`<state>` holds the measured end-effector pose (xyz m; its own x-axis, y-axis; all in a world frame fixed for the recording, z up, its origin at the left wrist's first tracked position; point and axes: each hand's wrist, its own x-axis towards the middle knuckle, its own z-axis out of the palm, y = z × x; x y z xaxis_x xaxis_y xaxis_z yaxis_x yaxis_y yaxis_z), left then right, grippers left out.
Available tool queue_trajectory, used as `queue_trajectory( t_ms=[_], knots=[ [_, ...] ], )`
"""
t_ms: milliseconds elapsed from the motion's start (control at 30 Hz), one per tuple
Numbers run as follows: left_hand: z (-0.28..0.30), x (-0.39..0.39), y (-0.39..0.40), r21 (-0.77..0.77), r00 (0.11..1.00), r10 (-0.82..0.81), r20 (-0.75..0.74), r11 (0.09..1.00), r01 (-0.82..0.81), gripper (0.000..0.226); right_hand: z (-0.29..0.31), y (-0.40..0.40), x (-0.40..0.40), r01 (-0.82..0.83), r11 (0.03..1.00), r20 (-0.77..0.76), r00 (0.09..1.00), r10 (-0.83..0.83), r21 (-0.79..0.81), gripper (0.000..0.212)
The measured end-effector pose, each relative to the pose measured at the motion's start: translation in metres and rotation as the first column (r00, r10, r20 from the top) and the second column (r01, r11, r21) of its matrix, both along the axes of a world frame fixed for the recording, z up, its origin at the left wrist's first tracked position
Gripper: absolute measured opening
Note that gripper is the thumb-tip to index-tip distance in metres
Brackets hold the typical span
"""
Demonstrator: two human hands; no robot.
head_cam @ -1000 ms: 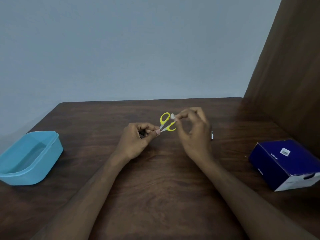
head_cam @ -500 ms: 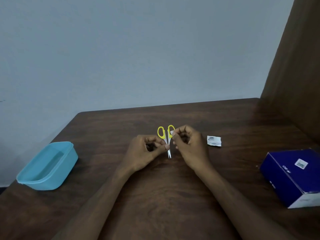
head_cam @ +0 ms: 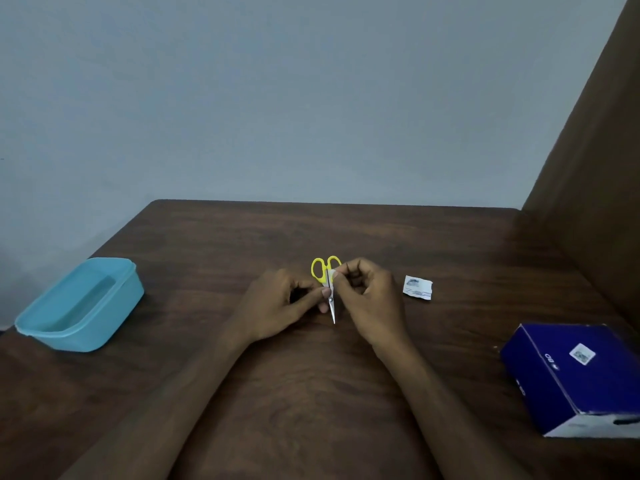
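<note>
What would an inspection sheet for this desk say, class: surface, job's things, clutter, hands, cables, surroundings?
Surface: dark wooden table.
Job's things: yellow-handled scissors, blades closed, tip toward the person; small white piece held against them.
Clutter: torn sachet; light blue tub; dark blue box.
Hands: left hand pinches the scissors; right hand pinches the white piece.
Cables: nothing seen.
Surroundings: grey wall; brown panel on the right.
</note>
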<state>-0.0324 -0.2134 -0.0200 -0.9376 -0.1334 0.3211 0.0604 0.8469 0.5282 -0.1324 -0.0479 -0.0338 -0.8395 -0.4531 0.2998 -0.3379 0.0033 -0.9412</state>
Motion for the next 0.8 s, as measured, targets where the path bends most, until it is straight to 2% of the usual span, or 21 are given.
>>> queue_trajectory(
  t_ms=[100, 167, 233, 300, 367, 467, 533, 667, 800],
  knots=[
    [-0.002, 0.000, 0.000, 0.126, 0.999, 0.040, -0.027, 0.991, -0.036, 0.043, 0.000, 0.000, 0.002, 0.029, 0.999, 0.020, 0.999, -0.029, 0.016, 0.016],
    [-0.002, -0.002, 0.000, 0.166, 0.986, 0.136, -0.094, 0.979, -0.119, 0.046, 0.001, 0.000, 0.004, 0.057, 0.998, 0.012, 0.998, -0.057, 0.008, 0.016],
    [-0.003, -0.002, -0.002, 0.201, 0.967, 0.207, -0.146, 0.964, -0.176, 0.035, 0.001, -0.002, 0.006, 0.030, 0.998, -0.034, 0.999, -0.028, 0.053, 0.016],
    [-0.002, -0.002, -0.002, 0.205, 0.975, 0.173, -0.143, 0.968, -0.142, 0.020, 0.002, -0.005, 0.009, -0.014, 0.991, -0.101, 0.995, 0.028, 0.131, 0.018],
    [0.000, -0.002, -0.004, 0.169, 0.986, 0.095, -0.136, 0.983, -0.071, 0.021, 0.004, -0.008, 0.008, -0.030, 0.986, -0.140, 0.989, 0.053, 0.162, 0.021],
    [0.000, -0.002, -0.007, 0.234, 0.991, 0.056, -0.125, 0.972, -0.025, 0.018, 0.008, -0.005, 0.008, -0.020, 0.997, -0.049, 0.999, 0.023, 0.075, 0.011],
    [-0.003, -0.002, -0.010, 0.372, 0.988, 0.091, -0.125, 0.927, -0.038, 0.016, 0.008, -0.004, 0.006, 0.021, 0.999, 0.060, 0.998, -0.018, -0.036, 0.012],
    [-0.002, -0.001, -0.013, 0.654, 0.966, 0.203, -0.161, 0.755, -0.050, 0.016, 0.013, -0.006, 0.002, 0.122, 0.982, 0.193, 0.977, -0.094, -0.143, 0.012],
    [-0.004, -0.003, -0.014, 0.734, 0.969, 0.197, -0.148, 0.678, -0.026, 0.016, 0.014, -0.003, 0.001, 0.129, 0.975, 0.249, 0.965, -0.081, -0.182, 0.011]
  ],
)
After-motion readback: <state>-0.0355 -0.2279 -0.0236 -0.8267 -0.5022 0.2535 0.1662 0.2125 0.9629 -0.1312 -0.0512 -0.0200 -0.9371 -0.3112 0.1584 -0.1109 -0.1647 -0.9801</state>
